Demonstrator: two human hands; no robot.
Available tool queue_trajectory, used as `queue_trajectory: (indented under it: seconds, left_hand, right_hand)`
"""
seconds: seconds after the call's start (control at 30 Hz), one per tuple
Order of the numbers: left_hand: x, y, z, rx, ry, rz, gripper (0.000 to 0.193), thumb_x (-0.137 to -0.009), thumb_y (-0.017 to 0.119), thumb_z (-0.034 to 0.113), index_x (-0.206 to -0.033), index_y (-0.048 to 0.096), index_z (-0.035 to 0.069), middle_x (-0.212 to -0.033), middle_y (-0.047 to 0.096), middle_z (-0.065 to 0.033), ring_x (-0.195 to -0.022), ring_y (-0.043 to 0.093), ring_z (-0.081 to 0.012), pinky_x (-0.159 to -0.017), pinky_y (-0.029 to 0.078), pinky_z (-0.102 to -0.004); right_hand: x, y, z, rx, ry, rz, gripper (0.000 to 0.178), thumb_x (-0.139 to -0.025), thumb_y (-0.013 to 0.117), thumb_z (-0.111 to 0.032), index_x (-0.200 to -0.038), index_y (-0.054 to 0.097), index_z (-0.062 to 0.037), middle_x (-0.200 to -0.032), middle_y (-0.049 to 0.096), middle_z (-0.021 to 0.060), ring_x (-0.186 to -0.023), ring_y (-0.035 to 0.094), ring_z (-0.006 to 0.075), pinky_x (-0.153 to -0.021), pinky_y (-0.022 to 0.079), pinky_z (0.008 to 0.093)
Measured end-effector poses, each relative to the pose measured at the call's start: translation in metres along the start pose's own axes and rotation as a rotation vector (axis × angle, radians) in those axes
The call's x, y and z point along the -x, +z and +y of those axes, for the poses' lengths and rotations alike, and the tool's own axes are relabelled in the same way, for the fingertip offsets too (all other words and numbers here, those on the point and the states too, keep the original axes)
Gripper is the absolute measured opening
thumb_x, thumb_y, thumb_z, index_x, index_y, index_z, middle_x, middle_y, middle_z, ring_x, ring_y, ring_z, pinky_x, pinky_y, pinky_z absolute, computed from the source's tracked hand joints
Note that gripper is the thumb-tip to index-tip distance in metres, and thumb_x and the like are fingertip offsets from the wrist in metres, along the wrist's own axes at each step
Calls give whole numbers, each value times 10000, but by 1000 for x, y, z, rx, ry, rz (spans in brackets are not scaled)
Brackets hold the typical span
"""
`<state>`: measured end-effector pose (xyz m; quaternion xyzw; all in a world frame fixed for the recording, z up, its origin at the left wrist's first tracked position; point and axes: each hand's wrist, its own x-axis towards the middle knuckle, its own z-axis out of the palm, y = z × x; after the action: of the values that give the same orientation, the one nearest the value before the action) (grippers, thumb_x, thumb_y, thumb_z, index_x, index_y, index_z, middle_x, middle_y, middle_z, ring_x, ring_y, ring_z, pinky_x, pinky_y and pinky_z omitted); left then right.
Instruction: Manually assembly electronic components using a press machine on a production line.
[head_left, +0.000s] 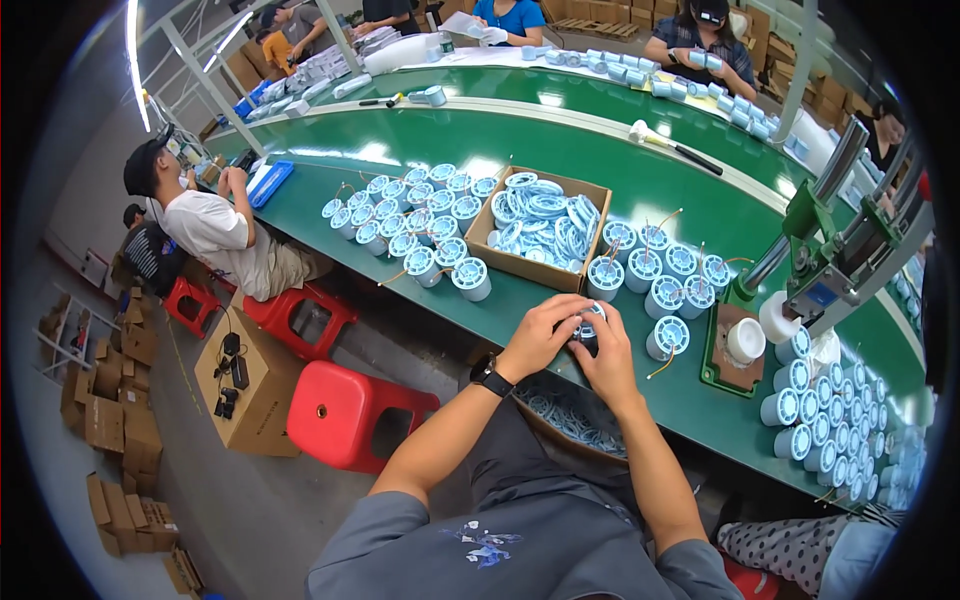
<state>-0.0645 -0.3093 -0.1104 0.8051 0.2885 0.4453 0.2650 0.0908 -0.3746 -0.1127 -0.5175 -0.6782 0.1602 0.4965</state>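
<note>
At the table's near edge, my left hand (543, 337) and my right hand (610, 362) are both closed around a small round light-blue and dark part (591, 322). Fingers cover much of it, so its full shape is hidden. Just beyond stands a cardboard box (525, 269) heaped with light-blue slotted rings (540, 215). Light-blue cylinders with slotted tops and thin wires stand in groups on either side, one group (421, 262) left of the box and another (665, 297) to its right.
A green hand press (735, 345) with a white round block stands right, near stacked light-blue cylinders (800, 405). A mallet (675, 147) lies across the belt line. Beside me are a red stool (340, 415) and a carton (245, 390). Several people work around the tables.
</note>
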Motion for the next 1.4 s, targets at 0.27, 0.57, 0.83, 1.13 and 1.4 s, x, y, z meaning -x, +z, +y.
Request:
queue_trajectory:
  seconds: [0.27, 0.57, 0.83, 1.13, 1.4]
  left_hand:
    - [4, 7, 9, 35, 5, -71, 474, -849, 694, 79, -1309, 592, 28, -1263, 604, -169, -1185, 580, -338, -981, 479, -387]
    - [13, 24, 18, -147, -111, 73, 612, -785, 765, 90, -1357, 556, 37, -1273, 566, -182, -1145, 573, -371, -956, 484, -409]
    - [15, 22, 19, -203, -80, 56, 631, -788, 770, 111, -1367, 538, 13, -1273, 560, -194, -1147, 568, -381, -951, 480, -419]
    - [14, 23, 16, -196, -45, 7, 690, -763, 789, 75, -1390, 509, 3, -1269, 558, -203, -1138, 568, -393, -951, 480, -410]
    - [14, 5, 6, 76, -228, -22, 833, -781, 775, 58, -1496, 350, 11, -1380, 500, -250, -1225, 542, -378, -1011, 458, -381]
  right_hand:
    - [0, 0, 2, -30, 66, 1, 560, -714, 738, 64, -1233, 543, -15, -1274, 527, 206, -1080, 587, 426, -905, 487, 447]
    - [19, -2, -1, 219, 104, 64, 615, -720, 727, 58, -1291, 524, -46, -880, 661, 110, -872, 631, 305, -746, 455, 423]
    - [17, -4, 1, 127, 145, 36, 643, -744, 721, 24, -1344, 494, -29, -757, 650, 91, -715, 623, 301, -706, 450, 419]
    - [21, -26, -12, 104, 209, -15, 694, -748, 655, 63, -1404, 443, -19, -960, 643, 167, -899, 621, 360, -816, 483, 444]
    - [-12, -10, 5, -151, 37, 37, 716, -700, 510, 109, -1400, 463, -35, -1366, 485, 221, -1247, 516, 384, -989, 471, 413]
